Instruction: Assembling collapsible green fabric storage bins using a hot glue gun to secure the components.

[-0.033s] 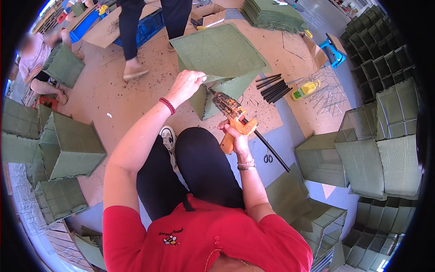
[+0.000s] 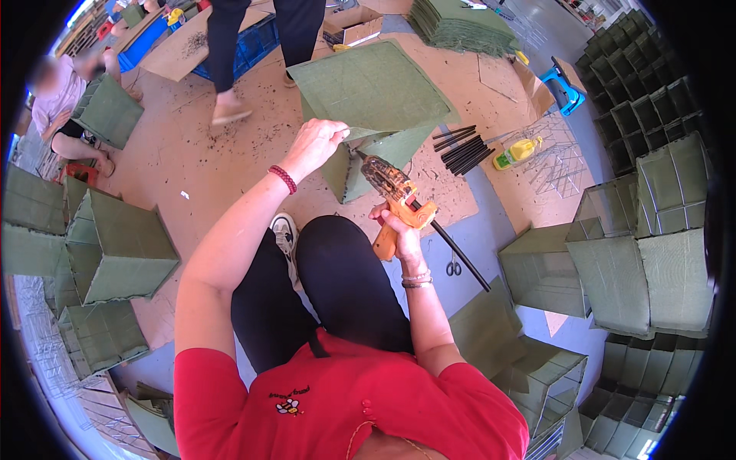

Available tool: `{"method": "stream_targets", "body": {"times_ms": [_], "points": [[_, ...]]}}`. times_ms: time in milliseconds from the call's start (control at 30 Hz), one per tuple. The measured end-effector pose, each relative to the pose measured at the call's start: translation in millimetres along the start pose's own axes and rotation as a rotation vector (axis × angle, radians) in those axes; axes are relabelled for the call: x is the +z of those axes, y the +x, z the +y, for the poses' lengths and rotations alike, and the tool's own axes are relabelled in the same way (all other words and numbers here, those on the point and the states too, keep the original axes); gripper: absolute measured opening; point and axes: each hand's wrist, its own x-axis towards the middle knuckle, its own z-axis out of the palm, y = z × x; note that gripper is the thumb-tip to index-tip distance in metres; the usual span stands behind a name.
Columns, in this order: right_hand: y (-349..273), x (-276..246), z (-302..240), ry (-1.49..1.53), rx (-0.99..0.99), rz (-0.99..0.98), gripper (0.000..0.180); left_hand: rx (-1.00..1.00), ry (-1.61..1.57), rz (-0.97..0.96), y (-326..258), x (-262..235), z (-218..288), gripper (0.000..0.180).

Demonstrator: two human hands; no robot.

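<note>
Between my knees and the board stands a green fabric-covered box (image 2: 368, 96) with a wide flat top panel. My left hand (image 2: 318, 144) pinches the near edge of that panel, lifting it slightly so a gap shows below. An orange hot glue gun (image 2: 400, 201), dark and stained at its front, is in my right hand (image 2: 400, 228). Its nozzle points up toward the gap, close to the box but apart from my left fingers. A long black glue stick (image 2: 464, 259) sticks out of the gun's back end.
Black glue sticks (image 2: 468, 156) lie beside a yellow-green bottle (image 2: 517, 152) and wire frames (image 2: 563, 165). Scissors (image 2: 454, 266) rest on the floor. Green boxes (image 2: 126, 245) stand left, with more boxes (image 2: 602, 276) stacked right. Ahead, a person's legs (image 2: 226, 61) stand; another person (image 2: 65, 96) sits left.
The standing person's legs have shifted slightly to the right. My hands, the glue gun and the box look almost the same.
</note>
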Motion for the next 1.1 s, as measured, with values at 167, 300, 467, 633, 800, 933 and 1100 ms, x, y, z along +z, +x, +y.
{"method": "stream_targets", "body": {"times_ms": [167, 300, 467, 633, 800, 933, 1100], "points": [[0.9, 1.7, -0.8, 0.053, -0.021, 0.032, 0.014, 0.006, 0.000, -0.002, -0.8, -1.1, -4.4, 0.018], [2.1, -2.3, 1.2, 0.070, -0.011, 0.056, 0.014, 0.006, -0.033, 0.014, -1.9, 1.0, -5.9, 0.017], [2.2, -1.3, 1.5, 0.088, -0.027, 0.036, 0.014, -0.002, -0.008, 0.001, -1.5, -0.8, -3.0, 0.017], [4.6, -5.5, 4.8, 0.110, -0.024, 0.056, 0.015, -0.037, -0.020, -0.025, -0.7, -0.4, -3.0, 0.016], [8.1, -8.7, 4.4, 0.134, -0.042, 0.059, 0.020, 0.015, -0.041, 0.016, -1.4, 1.8, -6.5, 0.017], [8.2, -8.2, 2.7, 0.147, -0.058, 0.070, 0.021, -0.026, -0.022, -0.019, -1.3, -0.8, -3.3, 0.018], [10.6, -12.1, 6.0, 0.166, -0.074, 0.085, 0.020, -0.022, -0.028, -0.016, -1.6, -1.3, -4.2, 0.019]]}}
